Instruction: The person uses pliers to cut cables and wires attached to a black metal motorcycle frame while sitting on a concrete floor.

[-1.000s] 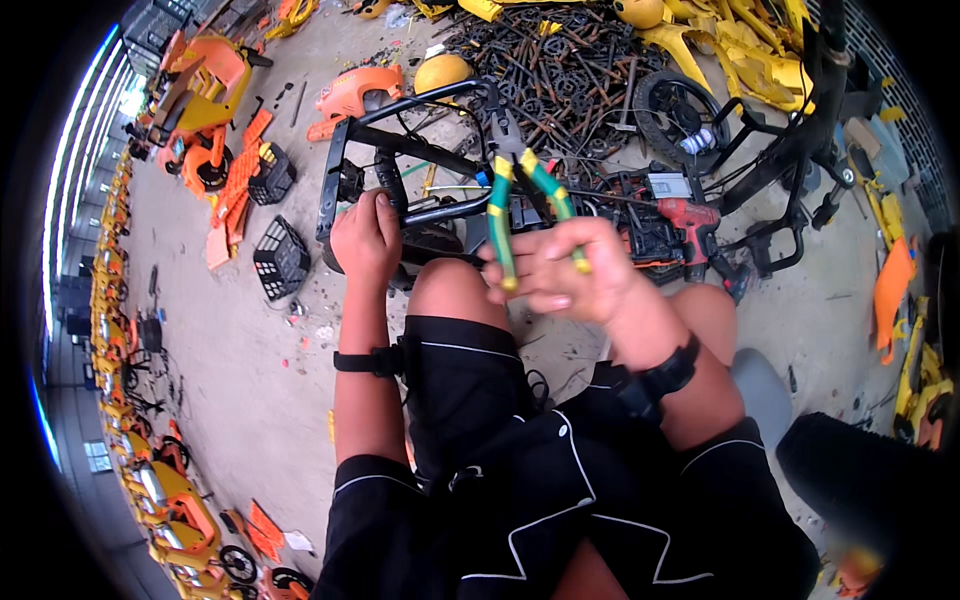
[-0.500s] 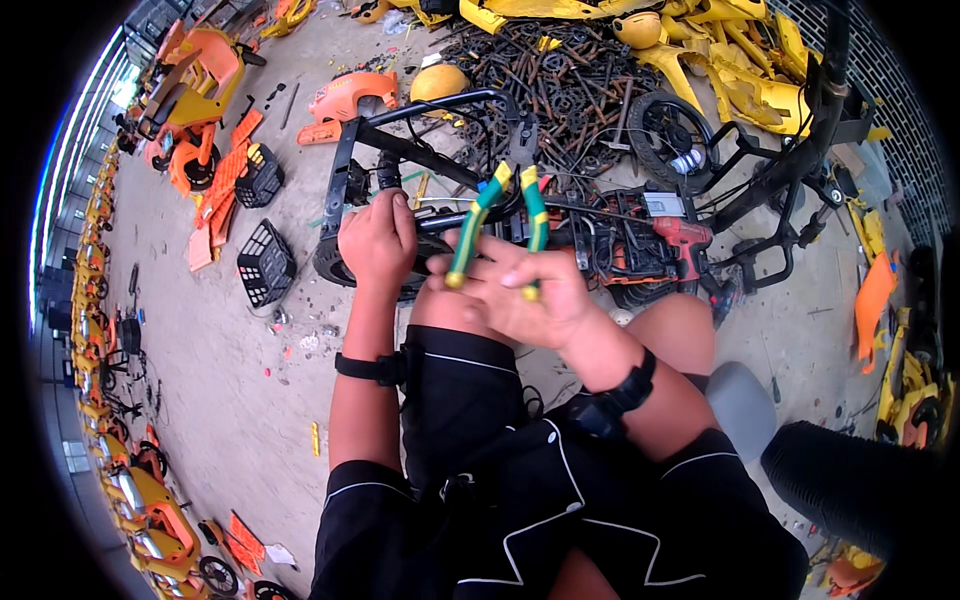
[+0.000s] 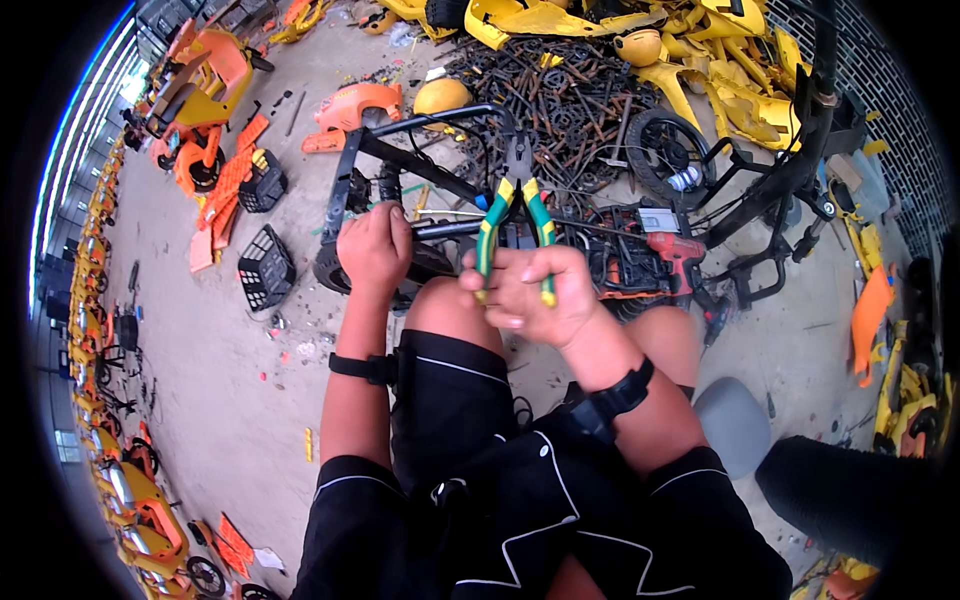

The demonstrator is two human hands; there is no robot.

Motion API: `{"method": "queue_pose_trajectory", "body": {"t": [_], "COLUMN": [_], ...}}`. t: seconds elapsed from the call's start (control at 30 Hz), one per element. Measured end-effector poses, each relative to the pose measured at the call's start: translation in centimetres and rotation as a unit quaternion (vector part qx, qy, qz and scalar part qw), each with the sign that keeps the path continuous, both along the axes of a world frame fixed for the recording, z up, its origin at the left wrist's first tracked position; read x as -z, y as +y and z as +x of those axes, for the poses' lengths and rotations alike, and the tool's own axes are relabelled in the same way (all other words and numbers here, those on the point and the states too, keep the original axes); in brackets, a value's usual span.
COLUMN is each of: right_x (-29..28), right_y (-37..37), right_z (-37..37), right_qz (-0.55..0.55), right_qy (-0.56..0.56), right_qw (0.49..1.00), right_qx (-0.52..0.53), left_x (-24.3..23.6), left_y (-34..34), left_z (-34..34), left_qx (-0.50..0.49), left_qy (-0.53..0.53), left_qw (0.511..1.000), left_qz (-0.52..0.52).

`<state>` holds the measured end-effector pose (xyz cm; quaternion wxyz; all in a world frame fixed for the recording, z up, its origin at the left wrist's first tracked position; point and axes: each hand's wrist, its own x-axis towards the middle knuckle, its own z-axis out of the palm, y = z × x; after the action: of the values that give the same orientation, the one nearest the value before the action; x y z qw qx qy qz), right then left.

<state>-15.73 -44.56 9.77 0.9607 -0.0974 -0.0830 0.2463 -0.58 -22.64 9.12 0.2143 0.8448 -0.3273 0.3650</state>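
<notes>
A pair of pliers (image 3: 517,160) with green and yellow handles points its jaws away from me. My right hand (image 3: 545,295) is closed around the handles, which stand spread apart. Beside it, my left hand (image 3: 373,248) is curled into a fist at the near side of a black vehicle frame (image 3: 345,190). What the left fingers grip, if anything, is hidden behind the knuckles. The pliers' jaws reach over the frame's bars, and I cannot tell whether they touch any part there.
A red cordless drill (image 3: 680,258) lies on the frame to the right. Beyond spreads a heap of rusty metal parts (image 3: 570,110), with yellow panels (image 3: 740,90) behind. A black basket (image 3: 266,268) sits at left; a grey stool seat (image 3: 732,425) is near my right thigh.
My right hand and the pliers have shifted slightly right and nearer, and the fingers sit more closely around the handles. The left fist stays almost in place.
</notes>
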Motion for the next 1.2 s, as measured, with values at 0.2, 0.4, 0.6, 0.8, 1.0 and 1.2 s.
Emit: {"method": "queue_pose_trajectory", "body": {"t": [0.2,0.4,0.6,0.8,1.0,1.2], "right_x": [-0.2,0.5,-1.9,-2.3,-2.5,-0.9], "right_y": [-10.6,-5.2,5.0,10.0,-4.6,-6.6], "right_z": [-1.7,-1.3,1.2,5.2,-0.9,-0.5], "right_qz": [-0.144,-0.087,-0.044,0.024,-0.058,-0.094], "right_qy": [0.018,0.004,0.017,0.056,0.049,0.009], "right_qw": [0.985,0.996,0.991,0.976,0.996,0.993], "right_qx": [-0.096,-0.034,0.123,0.207,-0.053,-0.07], "left_x": [-0.5,-0.2,-0.2,1.4,0.0,0.3], "left_y": [-0.2,-0.8,-0.6,1.0,-0.2,-0.5], "left_z": [-0.9,-0.8,-0.8,0.8,-1.3,-1.2], "left_qx": [-0.002,-0.053,-0.096,-0.06,-0.088,-0.09], "left_qy": [-0.007,0.002,0.026,0.103,0.046,0.013], "left_qw": [1.0,0.998,0.995,0.993,0.994,0.996], "left_qz": [-0.031,-0.022,0.001,0.029,0.037,-0.006]}}
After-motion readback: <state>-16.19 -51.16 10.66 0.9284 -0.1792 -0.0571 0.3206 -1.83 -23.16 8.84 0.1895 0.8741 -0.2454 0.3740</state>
